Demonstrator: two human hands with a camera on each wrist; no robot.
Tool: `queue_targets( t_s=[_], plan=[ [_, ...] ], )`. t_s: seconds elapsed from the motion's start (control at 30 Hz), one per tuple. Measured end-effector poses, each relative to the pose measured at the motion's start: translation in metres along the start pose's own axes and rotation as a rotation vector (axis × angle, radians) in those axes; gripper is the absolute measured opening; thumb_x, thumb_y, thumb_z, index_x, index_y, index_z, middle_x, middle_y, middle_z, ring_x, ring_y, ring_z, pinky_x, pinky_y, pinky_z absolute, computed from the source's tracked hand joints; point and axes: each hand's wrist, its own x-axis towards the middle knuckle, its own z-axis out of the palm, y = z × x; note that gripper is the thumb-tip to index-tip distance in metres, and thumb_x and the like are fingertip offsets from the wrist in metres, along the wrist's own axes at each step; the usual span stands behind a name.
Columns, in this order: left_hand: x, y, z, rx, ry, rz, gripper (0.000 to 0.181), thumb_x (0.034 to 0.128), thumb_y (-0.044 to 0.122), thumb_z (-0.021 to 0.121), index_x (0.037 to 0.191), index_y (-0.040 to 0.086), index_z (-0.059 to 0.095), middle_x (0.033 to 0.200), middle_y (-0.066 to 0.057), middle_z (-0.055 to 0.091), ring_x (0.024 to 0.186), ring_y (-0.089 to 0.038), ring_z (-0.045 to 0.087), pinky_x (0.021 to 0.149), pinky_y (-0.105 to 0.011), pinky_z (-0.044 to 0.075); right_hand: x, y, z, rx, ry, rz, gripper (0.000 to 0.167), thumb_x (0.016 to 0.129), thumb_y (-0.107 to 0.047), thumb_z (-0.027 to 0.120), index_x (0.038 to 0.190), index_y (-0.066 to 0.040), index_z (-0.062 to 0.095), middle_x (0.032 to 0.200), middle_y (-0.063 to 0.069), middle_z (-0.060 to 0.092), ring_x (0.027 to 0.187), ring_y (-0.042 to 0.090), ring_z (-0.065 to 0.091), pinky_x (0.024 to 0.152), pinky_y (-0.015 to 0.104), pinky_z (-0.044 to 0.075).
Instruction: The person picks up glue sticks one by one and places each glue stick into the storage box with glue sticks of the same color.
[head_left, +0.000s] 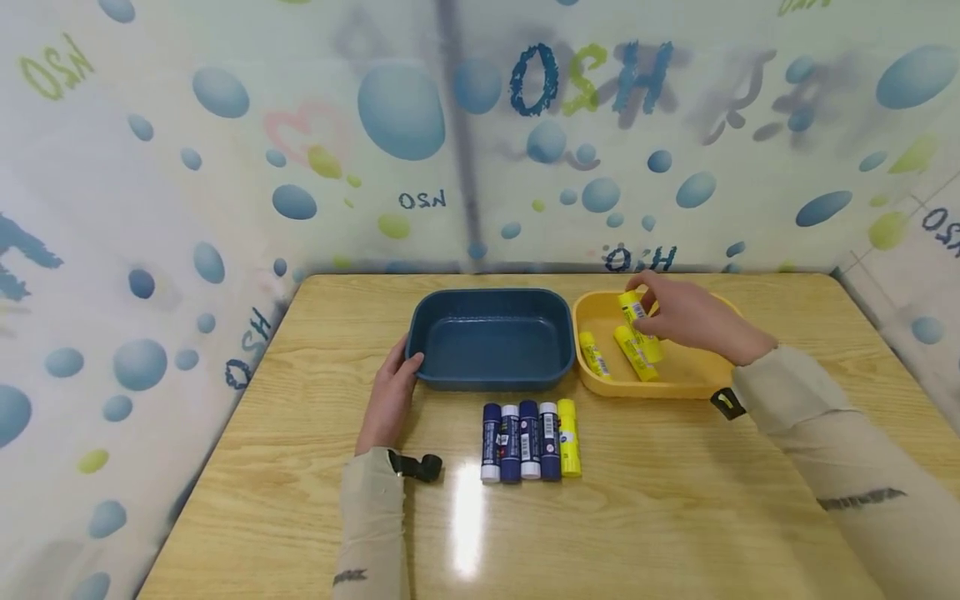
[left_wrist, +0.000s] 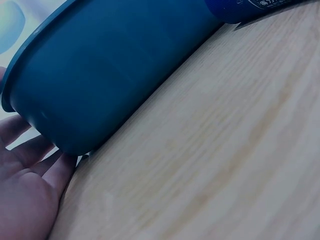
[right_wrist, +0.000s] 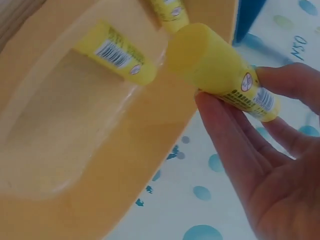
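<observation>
A yellow cylindrical glue stick is held in the right hand, between thumb and fingers, above the shallow yellow-orange plastic tray. Inside this tray lie two similar yellow sticks. The left hand, with its fingers loosely extended, touches the left side of the dark blue plastic tray, just beside. In front, four navy-and-white sticks and one more yellow stick form a row on the wooden counter.

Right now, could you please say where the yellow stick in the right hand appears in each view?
Head: held stick, right of centre.
Left wrist: not in it.
Right wrist: upper right of centre.
Shared landmark: blue tray, central in head, upper left in left wrist, top right in right wrist.
</observation>
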Motion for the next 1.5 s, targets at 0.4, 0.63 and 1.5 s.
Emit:
queue_targets(
  t_s=[0.4, 0.63, 1.5],
  plan=[
    [0.001, -0.002, -0.001, 0.031, 0.012, -0.021, 0.049, 0.0915, 0.026, 0.05, 0.138, 0.023, 0.034, 0.141, 0.007, 0.029, 0.126, -0.008, 0.03, 0.104, -0.029, 0.025, 0.046, 0.011, 0.007, 0.022, -0.213, 0.026, 0.052, 0.081, -0.013, 0.057, 0.128, -0.003, 0.038, 0.105, 0.02, 0.05, 0.073, 0.021, 0.057, 0.063, 0.031, 0.052],
    [0.0, -0.003, 0.001, 0.015, 0.015, -0.006, 0.047, 0.0918, 0.024, 0.05, 0.136, 0.022, 0.036, 0.139, 0.007, 0.032, 0.125, -0.007, 0.032, 0.103, -0.028, 0.027, 0.058, -0.003, 0.019, -0.015, -0.24, 0.048, 0.052, 0.08, -0.014, 0.06, 0.127, -0.003, 0.039, 0.112, 0.021, 0.049, 0.075, 0.021, 0.057, 0.062, 0.029, 0.053],
    [-0.002, 0.004, 0.001, 0.019, 0.026, -0.027, 0.047, 0.0919, 0.021, 0.05, 0.137, 0.021, 0.036, 0.14, 0.007, 0.031, 0.126, -0.008, 0.029, 0.103, -0.027, 0.025, 0.062, -0.018, 0.039, -0.018, -0.346, 0.176, 0.053, 0.083, -0.013, 0.058, 0.128, 0.004, 0.036, 0.113, 0.022, 0.05, 0.066, 0.022, 0.061, 0.057, 0.028, 0.053]
  ],
)
